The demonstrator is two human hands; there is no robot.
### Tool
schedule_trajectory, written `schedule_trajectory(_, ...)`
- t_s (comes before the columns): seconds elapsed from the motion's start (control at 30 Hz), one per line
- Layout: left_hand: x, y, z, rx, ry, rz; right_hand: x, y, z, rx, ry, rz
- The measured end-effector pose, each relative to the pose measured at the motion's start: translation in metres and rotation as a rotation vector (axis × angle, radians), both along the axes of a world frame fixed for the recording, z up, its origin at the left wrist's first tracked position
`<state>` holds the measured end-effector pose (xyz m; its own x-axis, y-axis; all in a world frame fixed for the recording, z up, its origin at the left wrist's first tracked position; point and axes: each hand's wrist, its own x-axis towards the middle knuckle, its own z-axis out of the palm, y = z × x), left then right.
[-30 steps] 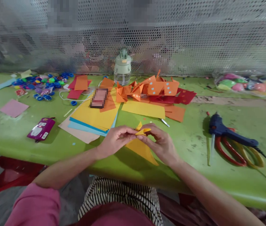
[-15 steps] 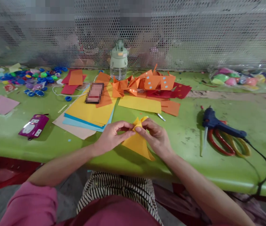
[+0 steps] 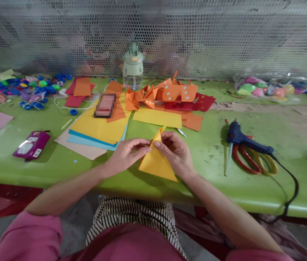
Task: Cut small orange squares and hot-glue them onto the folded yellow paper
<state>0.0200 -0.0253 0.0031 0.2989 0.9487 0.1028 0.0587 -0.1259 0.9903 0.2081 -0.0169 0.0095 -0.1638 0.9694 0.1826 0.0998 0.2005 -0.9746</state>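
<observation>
A partly folded sheet of yellow paper point(image 3: 157, 163) is held between my two hands, just above the near edge of the green table point(image 3: 202, 188). My left hand point(image 3: 127, 154) pinches its left side with thumb and fingertips. On the other side, my right hand point(image 3: 176, 152) grips the upper part, thumb in front and fingers curled behind. A narrow folded point sticks up between the hands, while the lower part flares out wide. Beyond it lie a flat yellow strip point(image 3: 157, 118) and orange folded paper shapes point(image 3: 167, 90), some with pale square stickers.
Left of my hands, a phone point(image 3: 105, 105) rests on stacked coloured paper point(image 3: 90, 132), with a purple case point(image 3: 32, 145) nearer. A blue glue gun point(image 3: 247, 139) lies over scissors point(image 3: 247, 161) at right, its cord hanging off the edge. A bottle point(image 3: 133, 67) stands behind.
The small folds at the top of the yellow paper have opened into one taller point, and its lower part is spread flatter. The whole view has shifted slightly.
</observation>
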Motion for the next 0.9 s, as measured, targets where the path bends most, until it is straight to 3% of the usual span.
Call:
schedule_trajectory(0.3,0.002,0.001,-0.006,0.016,-0.009,-0.024,0.002,-0.001,0.005,0.041,-0.012,0.011)
schedule_trajectory(0.6,0.003,-0.004,0.010,0.131,0.158,-0.020,0.003,-0.003,0.008,-0.019,-0.047,0.016)
schedule_trajectory(0.9,0.002,-0.004,0.006,0.111,0.191,-0.010,-0.001,-0.001,0.015,0.071,-0.103,0.053)
